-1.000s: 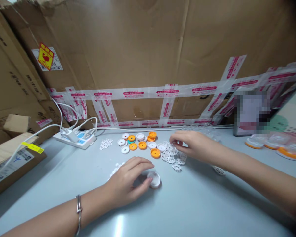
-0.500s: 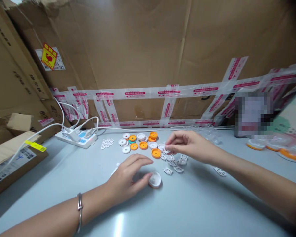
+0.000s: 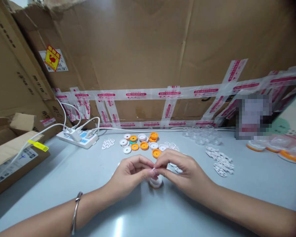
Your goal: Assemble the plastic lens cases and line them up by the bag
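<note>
My left hand (image 3: 130,174) and my right hand (image 3: 181,169) meet fingertip to fingertip over a white round cap (image 3: 156,181) that rests on the grey table (image 3: 148,210). Both hands pinch at it; a small white piece shows between the fingertips, too small to name. My left wrist wears a metal bangle (image 3: 75,210). Just behind the hands lie orange and white discs (image 3: 144,144) in a cluster, and small white toothed pieces (image 3: 174,146) beside them.
A white power strip (image 3: 77,138) with plugs and cables sits at the back left. More white pieces (image 3: 220,161) and clear caps (image 3: 202,135) lie to the right. Taped cardboard walls (image 3: 148,65) close the back; a cardboard box (image 3: 12,154) stands left; bagged orange parts (image 3: 281,146) lie at the far right.
My right hand left the pile of toothed pieces and came back to the white cap. My left hand rose from lying flat on the cap to a pinch.
</note>
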`<state>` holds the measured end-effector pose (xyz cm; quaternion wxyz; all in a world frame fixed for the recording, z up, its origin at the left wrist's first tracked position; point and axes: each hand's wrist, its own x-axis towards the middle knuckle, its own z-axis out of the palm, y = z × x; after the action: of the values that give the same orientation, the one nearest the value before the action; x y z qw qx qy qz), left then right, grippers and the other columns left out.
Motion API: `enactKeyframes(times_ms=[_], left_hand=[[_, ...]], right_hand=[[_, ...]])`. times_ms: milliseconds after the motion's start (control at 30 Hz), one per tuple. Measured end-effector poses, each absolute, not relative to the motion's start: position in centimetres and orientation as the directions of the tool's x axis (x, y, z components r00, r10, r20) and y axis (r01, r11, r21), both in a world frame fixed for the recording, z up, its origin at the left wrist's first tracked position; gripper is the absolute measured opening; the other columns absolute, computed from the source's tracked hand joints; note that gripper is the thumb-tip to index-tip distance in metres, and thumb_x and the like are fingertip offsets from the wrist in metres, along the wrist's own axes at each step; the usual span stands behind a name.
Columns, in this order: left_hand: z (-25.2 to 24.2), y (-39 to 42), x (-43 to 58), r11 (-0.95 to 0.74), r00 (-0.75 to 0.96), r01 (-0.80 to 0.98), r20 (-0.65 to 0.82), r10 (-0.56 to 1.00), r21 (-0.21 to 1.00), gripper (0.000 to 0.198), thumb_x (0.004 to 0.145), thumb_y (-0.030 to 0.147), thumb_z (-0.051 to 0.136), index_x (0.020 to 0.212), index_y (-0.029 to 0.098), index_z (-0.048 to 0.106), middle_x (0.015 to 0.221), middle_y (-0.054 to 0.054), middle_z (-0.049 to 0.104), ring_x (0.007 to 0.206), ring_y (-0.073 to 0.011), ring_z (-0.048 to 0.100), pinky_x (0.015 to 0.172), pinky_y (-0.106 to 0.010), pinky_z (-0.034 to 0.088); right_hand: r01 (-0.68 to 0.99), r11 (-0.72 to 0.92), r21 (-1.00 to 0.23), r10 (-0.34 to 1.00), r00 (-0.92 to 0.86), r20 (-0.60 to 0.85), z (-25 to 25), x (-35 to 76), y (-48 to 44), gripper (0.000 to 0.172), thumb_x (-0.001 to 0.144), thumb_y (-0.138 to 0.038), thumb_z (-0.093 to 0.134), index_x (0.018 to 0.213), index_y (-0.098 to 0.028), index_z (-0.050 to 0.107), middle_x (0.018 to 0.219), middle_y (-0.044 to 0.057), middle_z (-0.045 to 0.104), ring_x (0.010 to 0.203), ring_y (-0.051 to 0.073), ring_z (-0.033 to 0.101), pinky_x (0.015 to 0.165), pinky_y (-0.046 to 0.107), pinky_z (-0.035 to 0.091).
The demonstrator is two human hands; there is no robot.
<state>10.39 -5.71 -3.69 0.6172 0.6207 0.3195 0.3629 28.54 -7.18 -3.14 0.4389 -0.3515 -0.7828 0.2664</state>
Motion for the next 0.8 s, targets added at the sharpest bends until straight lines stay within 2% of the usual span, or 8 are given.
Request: enactKeyframes(times_ms=[133,300,367,400,467,500,633,800], left_hand=[[-3.8,-5.5,10.4,0.073,0.532,-0.098,-0.009,0.847,0.992,0.027,0.067,0.033,0.075,0.077,0.013,0.06,0.072,-0.004,0.07,0.067,-0.0148,0.066,0.067,-0.028,0.052],[-3.5,-5.2,10.2,0.081,0.46,-0.072,-0.039,0.887,0.994,0.028,0.065,0.033,0.075,0.071,0.013,0.058,0.069,-0.003,0.069,0.066,-0.0134,0.066,0.067,-0.026,0.051],[-3.5,-5.0,10.1,0.059,0.411,-0.054,-0.032,0.911,0.997,0.027,0.066,0.033,0.074,0.071,0.014,0.057,0.069,-0.003,0.069,0.066,-0.0133,0.065,0.068,-0.027,0.051],[-3.6,-4.9,10.0,0.046,0.384,-0.041,-0.027,0.923,0.998,0.026,0.067,0.033,0.073,0.071,0.014,0.057,0.069,-0.002,0.068,0.066,-0.0137,0.065,0.068,-0.027,0.05],[-3.9,-4.5,9.9,0.019,0.329,-0.013,-0.014,0.944,1.0,0.023,0.07,0.033,0.071,0.074,0.014,0.058,0.068,-0.002,0.068,0.067,-0.0146,0.065,0.068,-0.028,0.05],[-4.1,-4.3,9.8,0.005,0.306,-0.001,-0.005,0.952,1.0,0.022,0.071,0.032,0.069,0.075,0.014,0.058,0.069,-0.002,0.068,0.068,-0.0148,0.065,0.068,-0.028,0.05],[-4.6,-3.8,9.8,-0.023,0.259,0.022,0.017,0.966,0.999,0.019,0.073,0.031,0.066,0.077,0.014,0.059,0.071,-0.002,0.067,0.068,-0.0142,0.064,0.067,-0.026,0.049],[-4.5,-4.1,10.0,-0.048,0.287,0.033,0.037,0.957,0.998,0.016,0.073,0.028,0.066,0.076,0.014,0.058,0.068,-0.001,0.064,0.066,-0.0133,0.063,0.066,-0.026,0.049]], right_hand=[[0.316,0.511,-0.8,0.842,-0.371,0.391,-3.0,28.4,-7.0,0.004,0.077,-0.023,0.062,0.077,-0.02,0.063,0.071,0.0,0.063,0.067,0.013,0.058,0.066,0.027,0.046],[0.434,0.347,-0.832,0.913,-0.36,0.192,-0.6,31.0,-4.6,0.02,0.076,-0.037,0.061,0.085,-0.019,0.063,0.087,0.004,0.067,0.081,0.017,0.062,0.074,0.028,0.047],[0.573,0.294,-0.765,0.934,-0.342,0.102,0.2,33.9,-3.0,0.024,0.077,-0.04,0.057,0.088,-0.019,0.063,0.086,0.004,0.067,0.079,0.018,0.062,0.07,0.028,0.048],[0.672,0.279,-0.686,0.946,-0.317,0.073,0.3,35.5,-2.4,0.023,0.078,-0.039,0.056,0.085,-0.019,0.063,0.084,0.005,0.067,0.078,0.019,0.061,0.068,0.029,0.047],[0.865,0.254,-0.434,0.965,-0.259,0.048,-0.1,39.0,-1.5,0.017,0.077,-0.033,0.054,0.076,-0.018,0.063,0.076,0.006,0.067,0.07,0.02,0.059,0.064,0.03,0.044],[0.89,0.239,-0.39,0.97,-0.236,0.054,-0.6,40.5,-1.3,0.013,0.076,-0.027,0.054,0.073,-0.018,0.064,0.074,0.007,0.067,0.069,0.021,0.059,0.065,0.032,0.043],[0.918,0.196,-0.345,0.98,-0.196,0.036,-2.7,44.3,-1.7,0.015,0.074,-0.015,0.051,0.072,-0.018,0.065,0.073,0.01,0.067,0.067,0.021,0.058,0.064,0.032,0.041],[0.942,0.108,-0.319,0.993,-0.085,0.084,-4.7,45.3,-2.2,0.016,0.076,-0.016,0.049,0.075,-0.017,0.064,0.072,0.012,0.065,0.061,0.02,0.055,0.06,0.032,0.039]])
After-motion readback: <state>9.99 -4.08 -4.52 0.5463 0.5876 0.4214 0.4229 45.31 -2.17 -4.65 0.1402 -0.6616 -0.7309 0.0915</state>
